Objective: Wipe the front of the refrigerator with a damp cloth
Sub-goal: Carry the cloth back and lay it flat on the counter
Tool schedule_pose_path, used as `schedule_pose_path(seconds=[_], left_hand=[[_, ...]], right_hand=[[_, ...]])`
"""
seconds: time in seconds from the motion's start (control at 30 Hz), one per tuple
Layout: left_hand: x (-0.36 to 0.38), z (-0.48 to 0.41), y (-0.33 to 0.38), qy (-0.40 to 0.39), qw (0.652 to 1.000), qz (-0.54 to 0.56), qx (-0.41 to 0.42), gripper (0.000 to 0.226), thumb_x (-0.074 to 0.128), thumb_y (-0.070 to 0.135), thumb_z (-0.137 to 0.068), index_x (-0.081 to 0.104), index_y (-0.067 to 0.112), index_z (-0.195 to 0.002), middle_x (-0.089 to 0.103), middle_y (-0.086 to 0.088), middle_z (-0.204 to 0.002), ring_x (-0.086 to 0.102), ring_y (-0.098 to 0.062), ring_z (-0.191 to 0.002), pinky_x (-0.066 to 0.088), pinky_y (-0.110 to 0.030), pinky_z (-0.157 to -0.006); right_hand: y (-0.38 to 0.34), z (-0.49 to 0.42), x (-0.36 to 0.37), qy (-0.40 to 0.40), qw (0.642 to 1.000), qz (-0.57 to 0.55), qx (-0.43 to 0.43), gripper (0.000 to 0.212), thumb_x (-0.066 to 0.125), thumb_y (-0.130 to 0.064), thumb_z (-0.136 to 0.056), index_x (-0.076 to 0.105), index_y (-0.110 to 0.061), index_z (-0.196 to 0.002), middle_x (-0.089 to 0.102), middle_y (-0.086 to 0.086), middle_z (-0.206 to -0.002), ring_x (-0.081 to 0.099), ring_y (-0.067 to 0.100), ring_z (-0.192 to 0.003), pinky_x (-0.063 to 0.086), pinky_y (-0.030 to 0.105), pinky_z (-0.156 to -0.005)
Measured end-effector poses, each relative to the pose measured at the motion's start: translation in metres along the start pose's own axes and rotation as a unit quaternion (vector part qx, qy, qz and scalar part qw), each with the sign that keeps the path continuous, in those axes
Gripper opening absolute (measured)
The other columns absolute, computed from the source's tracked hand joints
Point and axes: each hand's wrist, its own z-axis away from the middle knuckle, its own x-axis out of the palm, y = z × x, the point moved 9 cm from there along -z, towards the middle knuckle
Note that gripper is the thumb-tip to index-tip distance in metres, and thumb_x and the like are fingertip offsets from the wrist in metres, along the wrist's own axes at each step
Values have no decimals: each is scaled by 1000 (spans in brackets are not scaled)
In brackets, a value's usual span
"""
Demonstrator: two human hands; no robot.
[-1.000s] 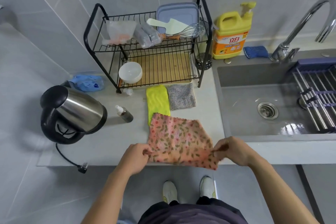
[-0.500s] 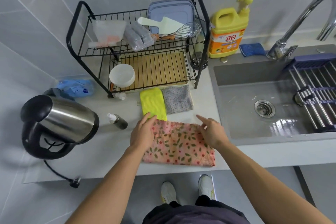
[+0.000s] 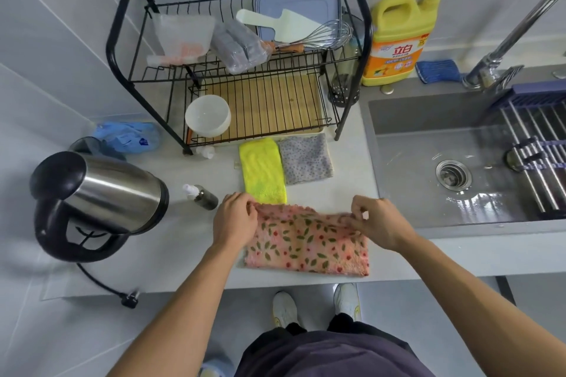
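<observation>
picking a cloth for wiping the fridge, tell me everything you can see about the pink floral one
The pink floral cloth looks soft and fluffy, printed with red flowers and olive leaves. It lies, apparently folded, on the pale countertop near its front edge, just in front of the yellow cloth. The left hand pinches its far left corner, the right hand its far right corner, bunching that edge. Dampness cannot be told.

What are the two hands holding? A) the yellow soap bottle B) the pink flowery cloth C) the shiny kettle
B: the left hand and the right hand each pinch the far edge of the pink flowery cloth.
</observation>
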Motion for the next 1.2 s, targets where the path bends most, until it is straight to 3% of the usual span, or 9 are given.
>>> schedule_pose_path(seconds=[0.13, 0.23, 0.3, 0.47, 0.6, 0.83, 0.97, 1.07, 1.2], left_hand=[[-6, -4, 8, 18, 1000, 17, 7, 12, 62, 13, -101, 74, 14, -105, 72, -3, -107, 60, -26, -109, 45, -34, -75], [-11, -6, 14, 45, 998, 35, -16, 20, 68, 8, -97, 72, 14, -116, 68, -4, -115, 59, -25, -114, 52, -40, -80], [-10, -3, 19, 53, 998, 23, -12, 25, 68, 3, -93, 71, 14, -115, 62, -4, -116, 57, -26, -114, 55, -41, -79], [25, 15, 27, -38, 998, 0, 44, 23, 61, 14, -102, 73, 17, -120, 63, 3, -123, 58, -20, -118, 53, -37, -87], [31, 23, 30, -22, 997, -44, 52, 25, 60, 16, -104, 72, 14, -126, 65, -2, -123, 58, -24, -118, 51, -39, -92], [24, 31, 31, 1, 998, -44, 50, 6, 66, 7, -93, 69, 12, -91, 66, -3, -96, 57, -27, -97, 47, -39, -80], [15, 35, 37, 9, 998, -14, 66, 16, 71, 9, -85, 56, 16, -82, 56, 4, -77, 52, -26, -88, 38, -37, -72], [10, 35, 38, 17, 998, 3, 66, 14, 70, 9, -87, 58, 15, -84, 51, 6, -74, 52, -27, -87, 40, -38, -75], [18, 31, 31, -19, 998, -10, 63, 16, 66, 9, -93, 67, 12, -108, 72, -4, -95, 56, -28, -102, 47, -43, -90]], right_hand=[[8, -8, -24, 78, 997, 23, 18, 33, 76, -29, -97, 48, -22, -82, 67, 5, -70, 56, 27, -58, 47, 36, -59], [11, -11, -38, 167, 984, 37, 42, 15, 71, -25, -100, 62, -13, -100, 72, 8, -94, 63, 33, -89, 49, 38, -71], [12, -9, -38, 196, 978, 48, 61, 18, 71, -18, -100, 67, -9, -115, 70, 12, -115, 59, 35, -113, 50, 41, -84], [23, 1, -8, 138, 984, 76, 86, 19, 67, -15, -100, 76, -10, -116, 71, 10, -113, 60, 32, -113, 53, 40, -85], [25, 0, -5, 120, 984, 89, 95, 29, 62, -23, -105, 72, -19, -131, 70, 9, -117, 56, 29, -119, 53, 40, -85], [36, -6, -7, 78, 982, 143, 93, 19, 62, -7, -99, 72, -10, -114, 63, 7, -124, 51, 27, -121, 52, 38, -84], [32, -7, -6, 63, 989, 115, 66, 31, 64, -19, -101, 65, -20, -132, 65, 7, -120, 57, 29, -119, 54, 39, -86], [33, -7, -8, 75, 990, 96, 75, 30, 58, -35, -107, 69, -23, -133, 64, 9, -114, 59, 30, -115, 53, 39, -85], [38, -11, -9, 54, 985, 137, 87, 20, 64, -21, -102, 68, -10, -117, 58, 8, -112, 55, 30, -113, 54, 39, -82]])
